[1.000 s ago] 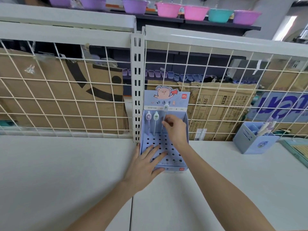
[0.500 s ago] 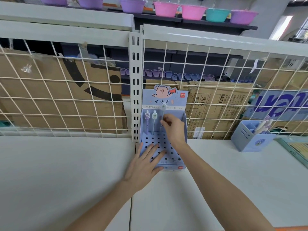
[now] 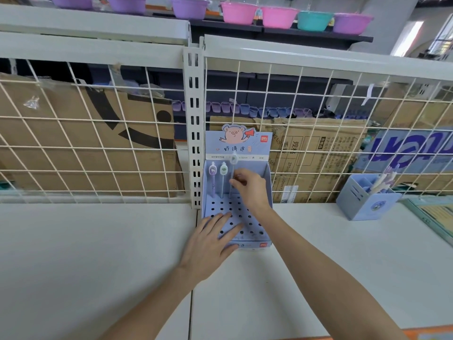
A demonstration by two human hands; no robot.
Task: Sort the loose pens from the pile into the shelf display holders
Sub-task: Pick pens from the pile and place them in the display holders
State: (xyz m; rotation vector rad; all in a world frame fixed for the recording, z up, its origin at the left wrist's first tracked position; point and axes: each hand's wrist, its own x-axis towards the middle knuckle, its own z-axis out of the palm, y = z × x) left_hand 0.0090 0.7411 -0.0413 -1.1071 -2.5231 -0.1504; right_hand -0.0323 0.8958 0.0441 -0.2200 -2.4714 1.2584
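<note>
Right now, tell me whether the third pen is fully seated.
Cannot tell: the third pen stands higher than its neighbours, and the right hand pinches it.

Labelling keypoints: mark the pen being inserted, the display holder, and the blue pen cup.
pen being inserted (image 3: 233, 160), head view, on its white cap top.
display holder (image 3: 245, 218), head view, on its perforated face.
blue pen cup (image 3: 365, 203), head view, on its front wall.

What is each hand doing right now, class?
Left hand: open, fingers flat on the display holder.
Right hand: closed, pinching the third pen.
</note>
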